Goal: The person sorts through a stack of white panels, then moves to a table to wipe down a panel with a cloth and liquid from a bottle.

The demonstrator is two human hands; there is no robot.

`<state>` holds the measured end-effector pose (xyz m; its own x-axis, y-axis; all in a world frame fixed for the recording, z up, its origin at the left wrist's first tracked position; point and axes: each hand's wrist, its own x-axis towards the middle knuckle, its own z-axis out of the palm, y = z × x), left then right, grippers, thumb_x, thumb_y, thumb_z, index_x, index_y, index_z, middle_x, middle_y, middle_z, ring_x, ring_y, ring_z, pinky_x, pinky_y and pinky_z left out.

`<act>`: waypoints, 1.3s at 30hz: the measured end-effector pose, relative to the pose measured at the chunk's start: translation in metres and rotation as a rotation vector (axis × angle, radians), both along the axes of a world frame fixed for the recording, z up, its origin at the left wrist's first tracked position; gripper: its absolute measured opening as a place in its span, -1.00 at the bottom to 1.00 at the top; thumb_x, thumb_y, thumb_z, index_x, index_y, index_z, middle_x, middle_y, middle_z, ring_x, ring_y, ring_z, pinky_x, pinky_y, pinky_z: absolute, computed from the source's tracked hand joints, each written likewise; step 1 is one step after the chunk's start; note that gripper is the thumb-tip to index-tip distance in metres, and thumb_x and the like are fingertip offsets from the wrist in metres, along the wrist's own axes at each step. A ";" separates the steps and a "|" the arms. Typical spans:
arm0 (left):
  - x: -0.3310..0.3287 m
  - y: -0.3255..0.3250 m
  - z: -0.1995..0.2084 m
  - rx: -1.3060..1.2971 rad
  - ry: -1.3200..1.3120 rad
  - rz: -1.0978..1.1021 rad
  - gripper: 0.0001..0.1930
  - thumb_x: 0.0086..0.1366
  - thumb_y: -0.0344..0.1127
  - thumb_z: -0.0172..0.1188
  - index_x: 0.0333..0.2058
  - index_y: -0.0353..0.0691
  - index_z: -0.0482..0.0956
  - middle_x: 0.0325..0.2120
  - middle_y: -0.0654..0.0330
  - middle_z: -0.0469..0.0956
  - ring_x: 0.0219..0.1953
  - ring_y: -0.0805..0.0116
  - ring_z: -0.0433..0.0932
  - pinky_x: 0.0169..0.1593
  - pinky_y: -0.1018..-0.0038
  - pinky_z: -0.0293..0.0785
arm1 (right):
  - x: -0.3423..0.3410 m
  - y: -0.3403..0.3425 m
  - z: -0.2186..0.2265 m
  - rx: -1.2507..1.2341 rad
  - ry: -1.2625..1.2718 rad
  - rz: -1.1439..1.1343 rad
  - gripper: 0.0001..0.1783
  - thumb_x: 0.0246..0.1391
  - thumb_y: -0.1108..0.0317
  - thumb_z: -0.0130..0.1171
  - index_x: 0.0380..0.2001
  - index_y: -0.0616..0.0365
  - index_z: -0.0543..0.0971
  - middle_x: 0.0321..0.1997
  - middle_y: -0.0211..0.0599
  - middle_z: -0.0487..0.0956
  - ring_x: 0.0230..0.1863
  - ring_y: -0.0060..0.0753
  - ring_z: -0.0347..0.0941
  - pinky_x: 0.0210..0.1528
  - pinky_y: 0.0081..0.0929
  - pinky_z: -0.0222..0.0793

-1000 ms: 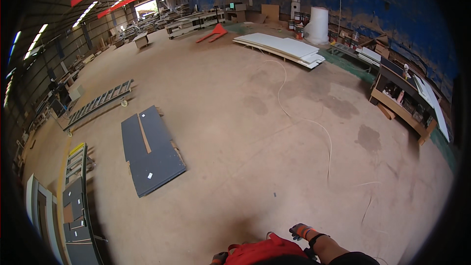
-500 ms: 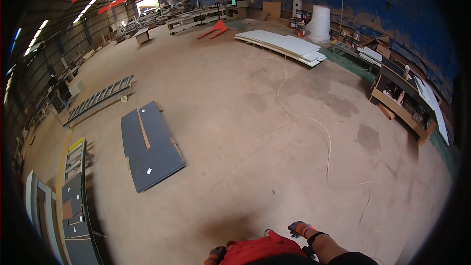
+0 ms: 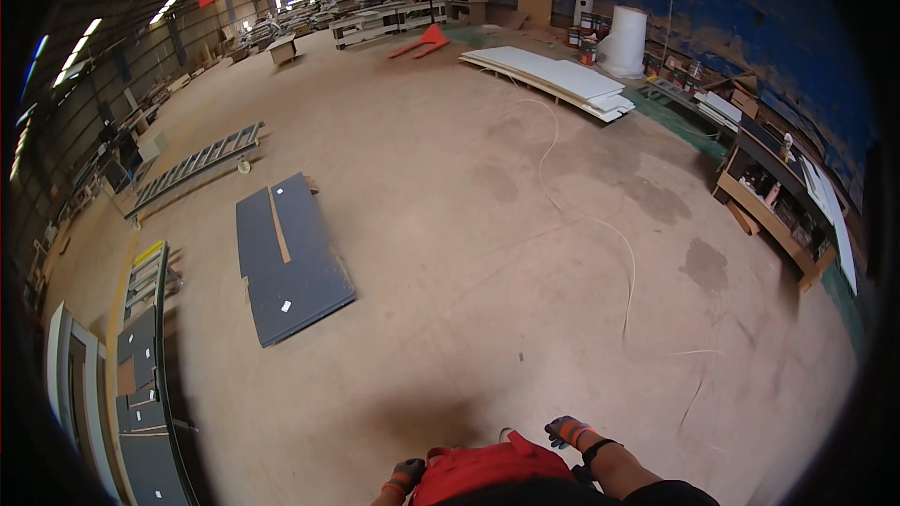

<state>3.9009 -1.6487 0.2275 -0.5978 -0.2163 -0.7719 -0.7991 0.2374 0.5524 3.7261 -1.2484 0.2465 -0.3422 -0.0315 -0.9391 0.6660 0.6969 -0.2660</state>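
My right hand (image 3: 568, 431), in a grey and orange striped glove with a dark band on the wrist, hangs over bare floor. Its fingers are loosely bent, slightly apart, and nothing shows in them. My left hand (image 3: 406, 475), gloved the same way, hangs at the lower edge beside a red garment (image 3: 492, 470) on my front. Its fingertips are hidden. Neither hand touches any board. Ahead to the left, a stack of dark grey panels (image 3: 305, 295) lies low on the floor, with small white labels on top.
A roller conveyor (image 3: 202, 164) and a rack with dark panels (image 3: 141, 375) stand left. White boards (image 3: 553, 75) lie stacked far ahead, near a red pallet jack (image 3: 427, 40). A thin hose (image 3: 630, 272) snakes across the floor. At right stands a cluttered workbench (image 3: 773, 215).
The view has tilted and shifted slightly, and the dark panels appear higher in it. My left hand shows more above the lower edge. My right hand has moved a little up and left.
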 end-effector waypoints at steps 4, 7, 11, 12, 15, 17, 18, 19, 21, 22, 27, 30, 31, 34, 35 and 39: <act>0.006 -0.010 -0.023 -0.124 0.152 -0.184 -0.72 0.13 -0.11 0.04 -0.38 -0.15 0.62 -0.45 0.11 0.61 -0.38 0.36 0.57 -0.26 0.44 0.45 | 0.000 -0.004 0.002 0.000 0.069 0.028 -0.68 0.07 0.20 -0.11 -0.38 0.18 0.56 -0.37 -0.26 0.61 -0.51 -0.36 0.58 -0.54 -0.38 0.50; 0.003 -0.011 -0.030 -0.084 0.116 -0.103 -0.74 0.17 -0.16 0.01 -0.41 -0.17 0.61 -0.44 0.14 0.61 -0.42 0.32 0.59 -0.31 0.41 0.47 | -0.001 0.000 -0.004 -0.011 0.087 0.061 -0.68 0.07 0.19 -0.10 -0.39 0.17 0.56 -0.38 -0.27 0.62 -0.52 -0.36 0.57 -0.54 -0.38 0.49; -0.010 -0.006 -0.008 0.289 -0.058 0.340 -0.77 0.23 -0.25 -0.04 -0.27 -0.19 0.56 -0.36 0.12 0.61 -0.39 0.24 0.62 -0.35 0.38 0.48 | -0.001 0.006 -0.013 0.011 0.099 0.079 -0.66 0.09 0.18 -0.12 -0.40 0.17 0.57 -0.39 -0.27 0.62 -0.55 -0.37 0.56 -0.54 -0.38 0.49; -0.008 -0.006 -0.004 0.307 -0.070 0.428 -0.76 0.25 -0.27 -0.06 -0.22 -0.20 0.53 -0.33 0.09 0.60 -0.37 0.21 0.62 -0.35 0.37 0.49 | -0.001 0.003 -0.009 0.008 0.098 0.084 -0.66 0.09 0.18 -0.12 -0.40 0.17 0.57 -0.39 -0.27 0.62 -0.55 -0.37 0.56 -0.54 -0.38 0.49; -0.007 -0.012 -0.008 0.318 -0.086 0.405 -0.73 0.25 -0.27 -0.05 -0.15 -0.23 0.49 -0.31 0.04 0.59 -0.35 0.17 0.63 -0.36 0.37 0.49 | -0.001 -0.004 0.001 0.022 0.068 0.019 -0.65 0.10 0.18 -0.14 -0.40 0.16 0.57 -0.39 -0.26 0.62 -0.56 -0.38 0.55 -0.53 -0.37 0.49; -0.009 -0.010 -0.004 0.361 -0.093 0.471 -0.76 0.23 -0.25 0.03 -0.19 -0.23 0.51 -0.37 0.12 0.60 -0.39 0.30 0.59 -0.36 0.44 0.49 | 0.001 -0.002 0.002 0.036 0.079 -0.013 -0.64 0.11 0.17 -0.16 -0.39 0.15 0.57 -0.39 -0.25 0.62 -0.57 -0.39 0.55 -0.54 -0.37 0.50; -0.009 -0.009 0.001 0.403 -0.098 0.542 -0.77 0.22 -0.23 0.10 -0.23 -0.22 0.53 -0.44 0.20 0.60 -0.44 0.43 0.55 -0.36 0.51 0.49 | 0.001 -0.001 0.003 0.036 0.077 -0.015 -0.64 0.11 0.17 -0.16 -0.39 0.15 0.57 -0.39 -0.25 0.62 -0.57 -0.39 0.55 -0.54 -0.37 0.50; -0.006 -0.012 -0.005 0.402 -0.098 0.546 -0.77 0.22 -0.23 0.10 -0.23 -0.22 0.53 -0.44 0.20 0.60 -0.44 0.43 0.55 -0.36 0.51 0.49 | 0.000 -0.002 0.005 0.012 0.084 0.018 -0.65 0.10 0.17 -0.15 -0.39 0.15 0.57 -0.39 -0.25 0.62 -0.56 -0.38 0.55 -0.53 -0.37 0.49; -0.004 -0.015 -0.012 0.474 -0.054 0.519 -0.76 0.21 -0.24 0.12 -0.21 -0.23 0.54 -0.47 0.21 0.60 -0.46 0.44 0.56 -0.37 0.52 0.48 | 0.000 0.001 0.001 -0.011 0.091 0.049 -0.65 0.10 0.17 -0.14 -0.39 0.16 0.57 -0.39 -0.26 0.62 -0.56 -0.37 0.55 -0.53 -0.37 0.49; -0.004 -0.014 -0.013 0.474 -0.055 0.518 -0.76 0.21 -0.24 0.12 -0.21 -0.23 0.54 -0.47 0.21 0.60 -0.46 0.44 0.56 -0.37 0.52 0.48 | 0.001 0.003 -0.003 -0.013 0.111 0.091 -0.65 0.10 0.17 -0.14 -0.40 0.16 0.57 -0.39 -0.26 0.62 -0.55 -0.38 0.55 -0.51 -0.37 0.49; -0.006 -0.004 -0.001 0.292 -0.076 0.402 -0.79 0.23 -0.28 -0.01 -0.25 -0.20 0.55 -0.40 0.11 0.60 -0.46 0.29 0.59 -0.43 0.42 0.48 | 0.004 0.009 -0.019 -0.013 0.146 0.157 -0.65 0.09 0.19 -0.14 -0.42 0.16 0.59 -0.38 -0.27 0.64 -0.53 -0.40 0.55 -0.48 -0.39 0.47; -0.004 -0.001 0.011 0.301 -0.077 0.438 -0.75 0.18 -0.21 0.14 -0.26 -0.26 0.57 -0.44 0.20 0.61 -0.47 0.44 0.56 -0.39 0.54 0.47 | 0.005 0.008 -0.020 0.036 0.111 0.092 -0.64 0.10 0.18 -0.15 -0.43 0.14 0.60 -0.38 -0.28 0.64 -0.53 -0.39 0.54 -0.46 -0.39 0.47; -0.003 0.000 0.010 0.299 -0.077 0.437 -0.75 0.18 -0.21 0.14 -0.26 -0.26 0.57 -0.44 0.20 0.61 -0.47 0.44 0.56 -0.39 0.54 0.47 | 0.005 0.008 -0.020 0.034 0.130 0.127 -0.64 0.09 0.18 -0.14 -0.42 0.14 0.61 -0.39 -0.28 0.64 -0.53 -0.38 0.54 -0.46 -0.38 0.47; -0.001 -0.003 0.003 0.276 -0.067 0.431 -0.74 0.18 -0.20 0.15 -0.27 -0.26 0.58 -0.43 0.20 0.61 -0.47 0.43 0.55 -0.39 0.54 0.47 | 0.004 0.010 -0.023 0.021 0.162 0.206 -0.64 0.08 0.18 -0.14 -0.40 0.12 0.61 -0.39 -0.30 0.64 -0.53 -0.37 0.54 -0.45 -0.38 0.47; -0.001 -0.005 0.000 0.256 -0.063 0.373 -0.75 0.18 -0.20 0.14 -0.29 -0.25 0.59 -0.43 0.20 0.61 -0.48 0.43 0.55 -0.40 0.53 0.46 | 0.004 0.010 -0.024 0.010 0.175 0.250 -0.64 0.07 0.17 -0.14 -0.39 0.12 0.61 -0.39 -0.30 0.64 -0.53 -0.36 0.54 -0.45 -0.37 0.46; -0.008 -0.003 0.005 0.306 -0.068 0.398 -0.79 0.19 -0.20 0.13 -0.34 -0.23 0.59 -0.44 0.22 0.61 -0.46 0.47 0.55 -0.38 0.53 0.46 | 0.003 0.013 -0.037 0.016 0.169 0.245 -0.65 0.06 0.19 -0.14 -0.37 0.14 0.60 -0.38 -0.29 0.64 -0.53 -0.37 0.54 -0.46 -0.38 0.47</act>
